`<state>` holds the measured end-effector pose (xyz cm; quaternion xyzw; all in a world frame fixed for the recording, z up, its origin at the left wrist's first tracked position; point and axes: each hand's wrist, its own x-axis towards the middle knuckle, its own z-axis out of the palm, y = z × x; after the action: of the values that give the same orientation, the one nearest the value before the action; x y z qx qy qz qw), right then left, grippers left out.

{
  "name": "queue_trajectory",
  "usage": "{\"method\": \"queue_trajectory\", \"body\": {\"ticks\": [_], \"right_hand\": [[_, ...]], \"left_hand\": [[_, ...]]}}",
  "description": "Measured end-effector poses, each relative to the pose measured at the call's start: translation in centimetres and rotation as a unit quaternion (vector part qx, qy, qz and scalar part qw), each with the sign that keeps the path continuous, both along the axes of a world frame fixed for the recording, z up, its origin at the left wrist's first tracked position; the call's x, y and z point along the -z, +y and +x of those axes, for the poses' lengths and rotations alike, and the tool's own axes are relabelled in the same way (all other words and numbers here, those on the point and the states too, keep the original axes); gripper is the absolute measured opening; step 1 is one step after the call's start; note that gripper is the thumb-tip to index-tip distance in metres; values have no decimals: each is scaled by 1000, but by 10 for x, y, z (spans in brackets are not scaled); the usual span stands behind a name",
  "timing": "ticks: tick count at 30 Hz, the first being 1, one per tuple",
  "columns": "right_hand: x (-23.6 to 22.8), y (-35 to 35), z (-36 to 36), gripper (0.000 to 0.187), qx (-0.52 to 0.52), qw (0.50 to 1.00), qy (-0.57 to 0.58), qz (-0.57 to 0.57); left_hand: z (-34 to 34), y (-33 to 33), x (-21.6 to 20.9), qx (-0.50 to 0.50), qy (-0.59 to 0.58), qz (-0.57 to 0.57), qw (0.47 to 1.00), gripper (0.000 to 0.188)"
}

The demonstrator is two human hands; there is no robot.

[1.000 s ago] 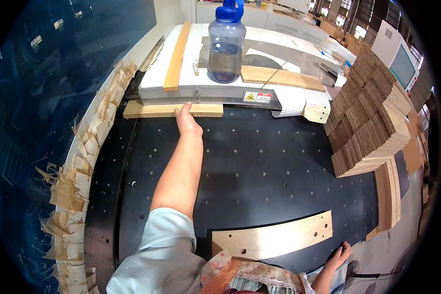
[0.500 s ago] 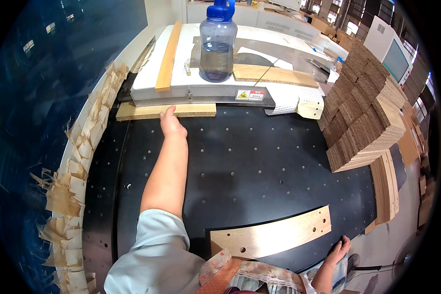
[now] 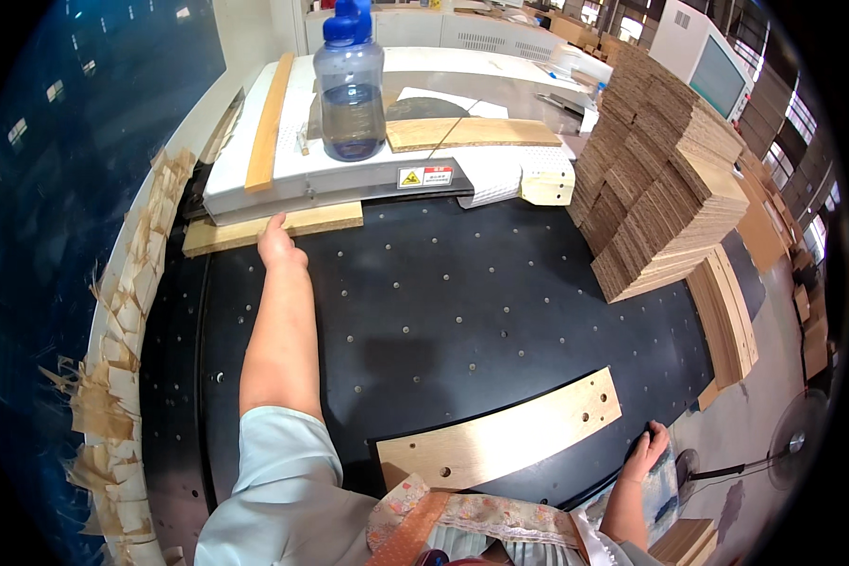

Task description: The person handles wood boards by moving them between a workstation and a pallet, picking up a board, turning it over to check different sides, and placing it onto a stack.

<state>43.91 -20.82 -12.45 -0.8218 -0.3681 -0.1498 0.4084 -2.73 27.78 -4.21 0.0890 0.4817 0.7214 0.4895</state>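
My left arm reaches to the far left of the black table. My left hand (image 3: 281,245) is closed at the front edge of a narrow light wooden board (image 3: 325,220), which lies along the front of a white machine housing (image 3: 245,203); some of its fingers are hidden. At the near right, my right hand (image 3: 643,455) rests by the table edge with slightly bent fingers apart and nothing in it. Between the arms, near my body, lies a pale wooden panel (image 3: 500,434) with several drilled holes.
The black table (image 3: 424,321) is dotted with small round studs. Stacked brown boards (image 3: 665,179) rise at its right, beside more long strips (image 3: 724,316). On the housing stand a blue-capped water bottle (image 3: 351,108) and two wooden strips (image 3: 472,134). Torn tape pieces (image 3: 113,406) line the left side.
My view has turned a little to the right, so the scene sits farther left. My left hand stays at the board, and my right hand remains by the table edge.
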Motion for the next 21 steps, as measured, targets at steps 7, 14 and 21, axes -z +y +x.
{"method": "queue_trajectory", "body": {"ticks": [7,14,21], "right_hand": [[-4,5,-3,22,6,1000,-4,-2],[-7,13,-7,21,19,1000,-24,-1],[-7,17,-9,20,9,1000,-23,14]], "left_hand": [[-7,3,-7,28,2,-14,1000,61],[-9,8,-13,34,-8,-12,999,71],[-21,23,1,82,-5,27,996,66]]}}
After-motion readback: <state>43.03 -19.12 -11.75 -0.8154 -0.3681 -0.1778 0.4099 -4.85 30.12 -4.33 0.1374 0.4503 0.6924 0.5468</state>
